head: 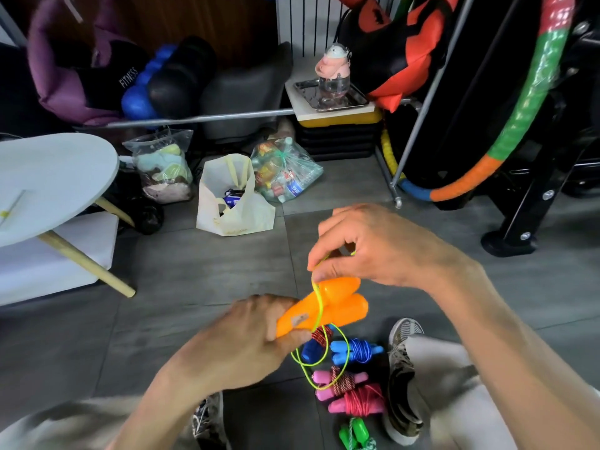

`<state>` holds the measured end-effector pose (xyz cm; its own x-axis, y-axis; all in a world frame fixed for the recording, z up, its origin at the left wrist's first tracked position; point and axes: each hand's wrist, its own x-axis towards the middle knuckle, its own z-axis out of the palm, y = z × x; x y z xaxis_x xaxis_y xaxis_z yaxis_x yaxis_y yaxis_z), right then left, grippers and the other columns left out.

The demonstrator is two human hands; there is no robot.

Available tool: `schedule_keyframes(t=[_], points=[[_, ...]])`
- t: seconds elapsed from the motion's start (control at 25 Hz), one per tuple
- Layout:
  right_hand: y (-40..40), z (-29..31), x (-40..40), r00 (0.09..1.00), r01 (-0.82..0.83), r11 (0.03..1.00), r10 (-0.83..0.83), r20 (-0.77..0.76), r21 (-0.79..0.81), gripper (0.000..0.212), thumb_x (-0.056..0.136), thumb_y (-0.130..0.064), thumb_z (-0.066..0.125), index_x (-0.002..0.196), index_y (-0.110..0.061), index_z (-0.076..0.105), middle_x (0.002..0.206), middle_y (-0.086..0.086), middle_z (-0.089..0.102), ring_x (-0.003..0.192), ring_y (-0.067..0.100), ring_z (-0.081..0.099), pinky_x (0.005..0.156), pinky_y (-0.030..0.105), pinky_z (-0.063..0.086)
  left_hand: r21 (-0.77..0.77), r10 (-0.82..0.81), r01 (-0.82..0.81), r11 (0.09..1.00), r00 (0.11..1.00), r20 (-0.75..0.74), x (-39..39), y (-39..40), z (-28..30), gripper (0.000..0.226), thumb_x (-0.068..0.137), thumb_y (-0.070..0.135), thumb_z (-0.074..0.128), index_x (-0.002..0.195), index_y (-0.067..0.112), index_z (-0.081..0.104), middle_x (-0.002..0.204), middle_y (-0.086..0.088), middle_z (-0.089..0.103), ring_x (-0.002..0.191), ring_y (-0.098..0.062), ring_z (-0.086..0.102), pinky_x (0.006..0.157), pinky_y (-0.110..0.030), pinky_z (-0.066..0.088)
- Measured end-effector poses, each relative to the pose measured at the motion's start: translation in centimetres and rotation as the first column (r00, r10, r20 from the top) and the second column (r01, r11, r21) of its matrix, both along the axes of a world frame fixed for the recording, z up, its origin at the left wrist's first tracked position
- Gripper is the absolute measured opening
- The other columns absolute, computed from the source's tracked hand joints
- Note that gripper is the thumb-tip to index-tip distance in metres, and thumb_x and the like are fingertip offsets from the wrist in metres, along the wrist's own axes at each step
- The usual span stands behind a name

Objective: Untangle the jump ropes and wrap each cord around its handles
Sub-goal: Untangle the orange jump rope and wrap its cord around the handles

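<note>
Orange plastic jump-rope handles (324, 308) sit paired in your left hand (246, 339), fingers curled tight around them above the floor to steady them, while your right hand (373, 248) pinches the thin yellow-green cord (319, 319), seemingly to guide a wrap around them.

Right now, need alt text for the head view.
The left hand grips two orange handles while the right hand pinches their yellow-green cord above them. Wrapped blue, pink and green jump ropes lie on the grey floor below.
</note>
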<state>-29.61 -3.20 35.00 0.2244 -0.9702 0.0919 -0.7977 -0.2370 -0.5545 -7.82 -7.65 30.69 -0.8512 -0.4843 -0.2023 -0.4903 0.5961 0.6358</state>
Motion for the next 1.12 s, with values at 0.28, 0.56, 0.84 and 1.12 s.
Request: schedule_keyframes(t=[0.28, 0.56, 0.84, 1.12], points=[[-0.1, -0.8, -0.1, 0.627, -0.170, 0.917, -0.183, 0.758, 0.362, 0.019, 0.078, -0.008, 0.062, 0.075, -0.018, 0.077, 0.069, 0.000, 0.068, 0.061, 0.011, 0.059, 0.055, 0.020, 0.044, 0.492, 0.182, 0.050, 0.869, 0.893, -0.411, 0.1, 1.1, 1.7, 0.038, 0.078, 0.041, 0.073, 0.082, 0.003, 0.070, 0.057, 0.000, 0.057, 0.054, -0.004, 0.048, 0.053, -0.017, 0.037], [-0.6, -3.3, 3.8, 0.482, -0.024, 0.915, -0.342, 0.807, 0.402, 0.022, 0.081, -0.025, 0.060, 0.059, -0.021, 0.060, 0.052, -0.002, 0.050, 0.058, 0.019, 0.036, 0.056, 0.030, 0.023, 0.721, 0.622, -0.183, 0.669, 0.669, -0.407, -0.3, 1.4, 1.1, 0.040, 0.063, 0.049, 0.071, 0.078, 0.013, 0.072, 0.047, 0.001, 0.030, 0.040, -0.010, 0.021, 0.040, -0.014, 0.021], [-0.5, -3.0, 5.1, 0.392, -0.072, 0.907, -0.357, 0.848, 0.415, 0.041, 0.101, -0.006, 0.039, 0.074, -0.025, 0.062, 0.050, -0.004, 0.034, 0.048, 0.011, 0.020, 0.052, 0.033, 0.008, 0.678, 0.710, -0.310, 0.666, 0.543, -0.449, -0.2, 0.5, 1.9, 0.018, 0.077, 0.036, 0.071, 0.073, 0.025, 0.057, 0.049, -0.002, 0.033, 0.038, -0.010, 0.026, 0.037, -0.013, 0.022], [-1.0, -3.7, 5.0, 0.102, -0.065, 0.920, -0.380, 0.919, 0.387, 0.040, 0.098, -0.033, 0.037, 0.094, -0.006, 0.067, 0.070, 0.008, 0.063, 0.063, 0.019, 0.050, 0.061, 0.030, 0.036, 0.751, 0.765, -0.308, 0.584, 0.519, -0.382, 0.4, -0.4, 1.8, 0.042, 0.071, 0.050, 0.072, 0.060, 0.020, 0.046, 0.045, -0.006, 0.029, 0.036, -0.012, 0.018, 0.041, -0.017, 0.016]])
